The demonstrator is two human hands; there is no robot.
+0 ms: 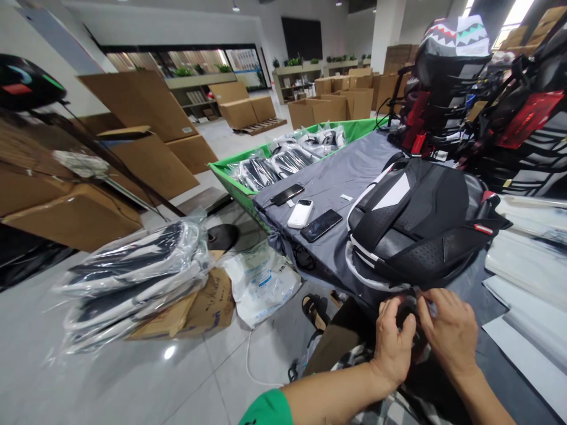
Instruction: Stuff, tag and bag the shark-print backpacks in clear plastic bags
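Note:
A black and white backpack point(425, 212) lies on the grey-covered table point(358, 156), its padded back and shoulder straps facing up. Along its near edge, my left hand point(396, 336) and my right hand point(449, 327) are close together. Both have bent fingers pinched around something small and dark between them. The fingers cover most of it, so whether it is part of the backpack cannot be made out. Beyond my left hand, a dark phone point(321, 225), a white power bank point(300, 213) and another black phone point(287, 194) lie on the table.
Plastic-wrapped bags point(142, 265) are stacked on a carton at left. A green-sided bin point(239, 198) holds more wrapped bags. Tall stacks of backpacks point(456, 77) stand at the back right. Clear plastic bags point(527, 254) lie right of the backpack. A white sack point(263, 283) is on the floor.

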